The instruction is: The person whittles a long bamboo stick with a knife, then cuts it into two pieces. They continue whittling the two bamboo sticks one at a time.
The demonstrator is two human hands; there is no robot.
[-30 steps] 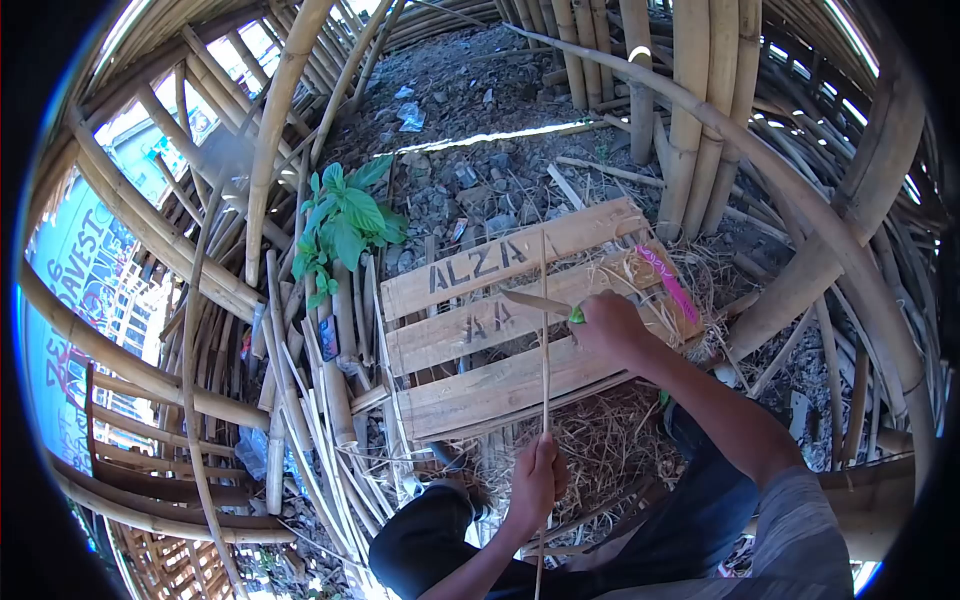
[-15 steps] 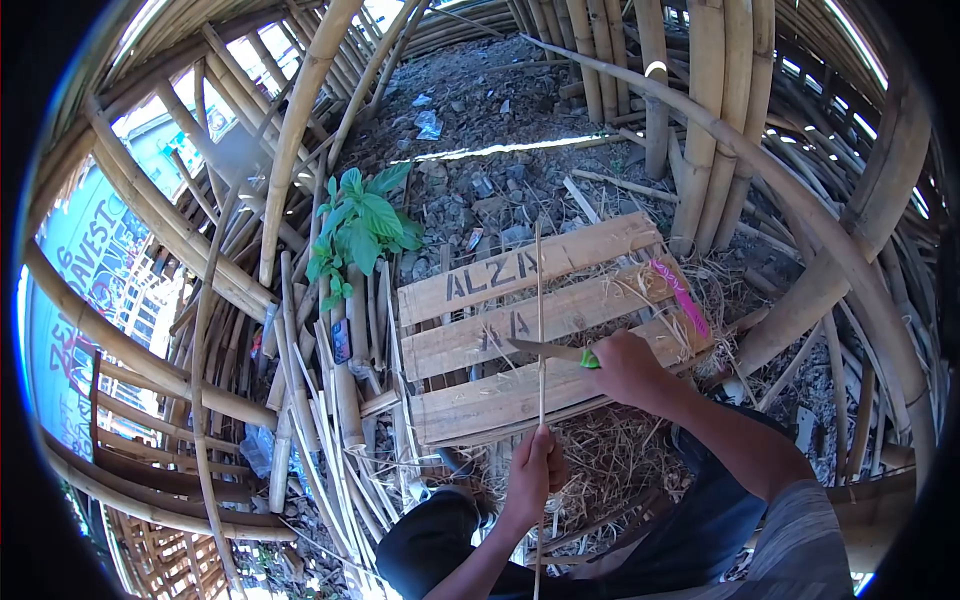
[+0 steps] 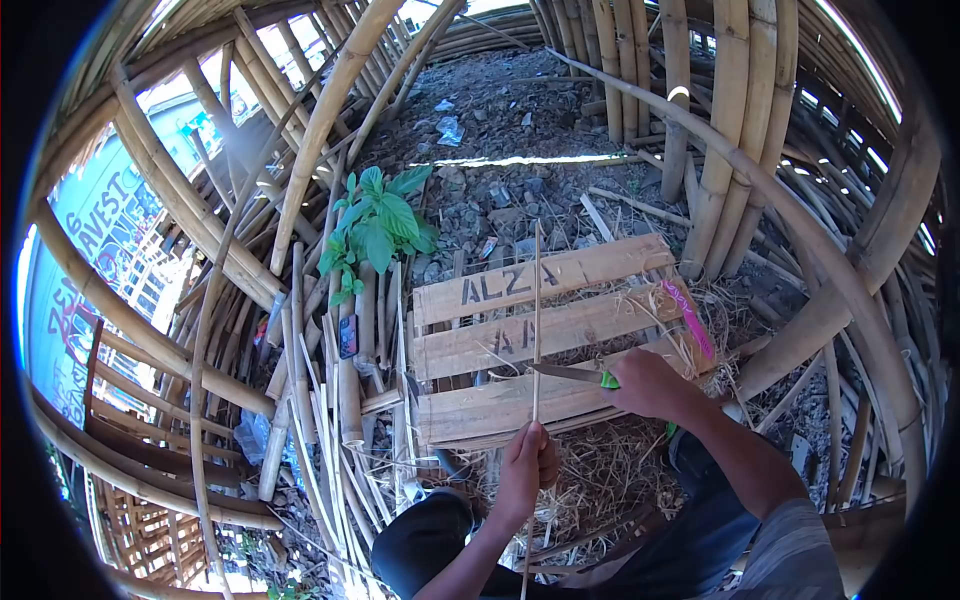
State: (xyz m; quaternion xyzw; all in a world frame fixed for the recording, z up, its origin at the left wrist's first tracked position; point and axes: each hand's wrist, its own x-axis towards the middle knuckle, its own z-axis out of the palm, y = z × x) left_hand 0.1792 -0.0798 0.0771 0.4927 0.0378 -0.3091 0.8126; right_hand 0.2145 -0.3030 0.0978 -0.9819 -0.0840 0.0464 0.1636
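My left hand [image 3: 527,464] is wrapped round a thin bamboo strip [image 3: 538,310] that stands nearly upright in view, its lower end running down past my lap. My right hand [image 3: 650,384] grips a knife [image 3: 575,374] by its green handle, the blade pointing left. The blade's tip meets the strip a little above my left hand. Beneath the strip and knife lies a slatted wooden crate [image 3: 480,412] with black stencilled letters and a pink mark.
Straw-like shavings [image 3: 610,480] cover the ground below the crate. Long bamboo strips [image 3: 325,450] lie at left, near a phone [image 3: 348,336] and a leafy plant [image 3: 378,228]. Thick bamboo poles [image 3: 735,140] stand at right. Stony soil [image 3: 490,110] stretches beyond the crate.
My right hand and the knife have shifted slightly right and down, with the blade still at the strip. My left hand keeps its hold lower down. The whole view has shifted a little.
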